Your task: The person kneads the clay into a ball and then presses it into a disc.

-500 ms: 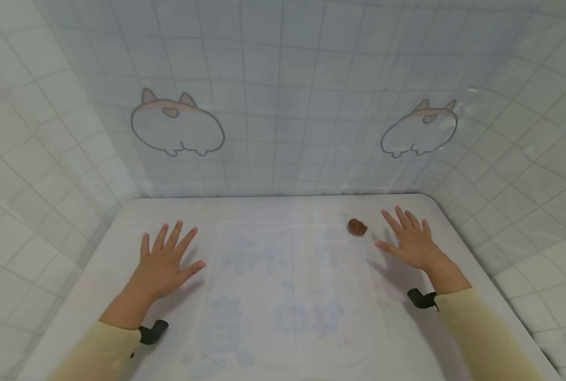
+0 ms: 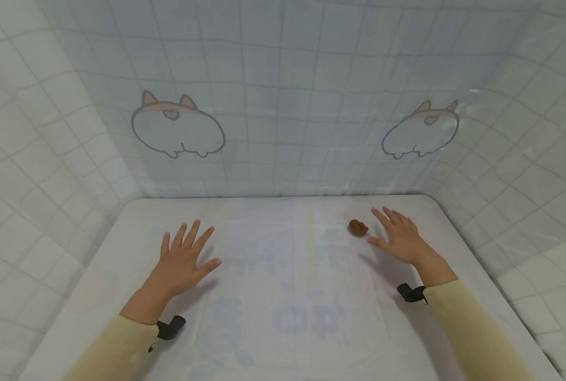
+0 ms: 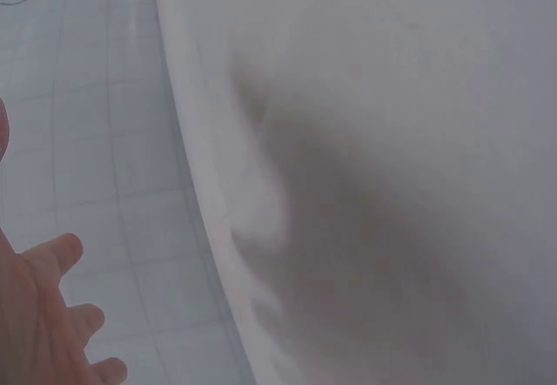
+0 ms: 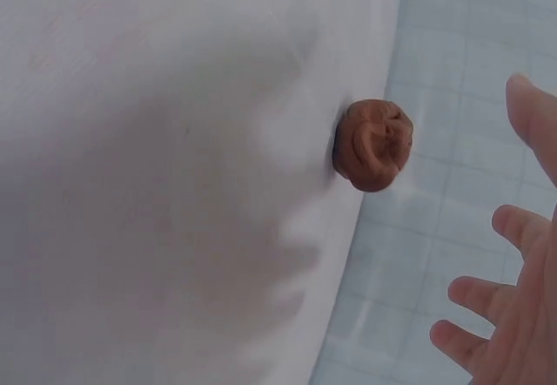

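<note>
A small brown lump (image 2: 358, 228), rounded and creased like clay, lies on the white tabletop (image 2: 283, 222) toward the back right. In the right wrist view the same lump (image 4: 372, 145) shows folds on its surface. Just to its right hovers my right hand (image 2: 399, 238), fingers spread, thumb and fingertips close to the lump and holding nothing. Over the left part of the table is my left hand (image 2: 180, 264), its fingers fanned out and nothing in it. Both hands cast shadows on the surface below.
Grid-patterned sheeting (image 2: 302, 106) stands behind the table and along both sides, with two cartoon animal outlines printed on the back. Faint bluish marks (image 2: 289, 320) show on the tabletop. A dark strap piece (image 2: 172, 328) sits at the left wrist, another (image 2: 410, 292) at the right.
My left hand has moved a little to the right. My right hand has shifted left, nearer the brown lump, which stays where it was.
</note>
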The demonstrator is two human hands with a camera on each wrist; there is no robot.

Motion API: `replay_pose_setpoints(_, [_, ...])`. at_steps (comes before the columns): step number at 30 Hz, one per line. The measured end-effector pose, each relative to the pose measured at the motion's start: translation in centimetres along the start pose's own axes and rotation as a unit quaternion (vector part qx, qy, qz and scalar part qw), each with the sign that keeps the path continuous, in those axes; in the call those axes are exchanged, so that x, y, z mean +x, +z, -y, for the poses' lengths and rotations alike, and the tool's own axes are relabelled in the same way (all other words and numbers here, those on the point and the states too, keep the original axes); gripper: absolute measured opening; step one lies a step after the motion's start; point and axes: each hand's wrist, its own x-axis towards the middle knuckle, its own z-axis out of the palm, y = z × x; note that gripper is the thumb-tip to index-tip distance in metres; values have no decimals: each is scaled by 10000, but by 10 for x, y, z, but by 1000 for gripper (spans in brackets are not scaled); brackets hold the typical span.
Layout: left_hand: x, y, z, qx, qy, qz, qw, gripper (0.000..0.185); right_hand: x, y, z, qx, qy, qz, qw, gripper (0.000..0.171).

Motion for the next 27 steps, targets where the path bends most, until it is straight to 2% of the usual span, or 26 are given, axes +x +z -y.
replay_pose_setpoints(12, [14, 9, -23, -347, 212, 141, 9991, 81, 22, 12, 3, 555, 154, 215, 9981, 83])
replay_pose_setpoints(17, [17, 12, -29, -423, 272, 155, 9986, 81, 31, 19, 4, 651, 79, 214, 9976, 79])
replay_pose_setpoints(27, [23, 20, -37, -1259, 379, 182, 9911, 73, 43, 25, 6, 985, 381, 226, 9942, 67])
